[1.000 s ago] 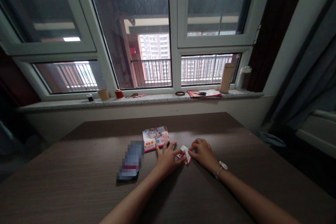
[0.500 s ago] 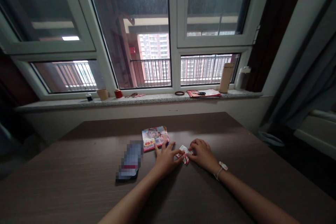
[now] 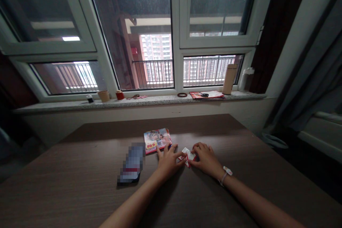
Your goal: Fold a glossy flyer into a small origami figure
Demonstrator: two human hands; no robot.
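A small folded piece of red and white paper [image 3: 188, 155] lies on the brown wooden table [image 3: 80, 192] between my two hands. My left hand [image 3: 167, 162] rests on the table with fingers spread, its thumb pressing the paper's left edge. My right hand [image 3: 205, 158] has curled fingers pinching the paper's right side. A bracelet sits on my right wrist.
A colourful flyer [image 3: 157, 140] lies just beyond my left hand, and a dark blurred object [image 3: 132, 164] lies to its left. The stone windowsill [image 3: 160, 101] carries a small cup, a red jar, a ring, red papers, a tall flask [image 3: 230, 79] and a jar.
Both hands and the folded paper have stayed almost in place; my fingers have shifted slightly on the paper and the fold looks pressed a little tighter.
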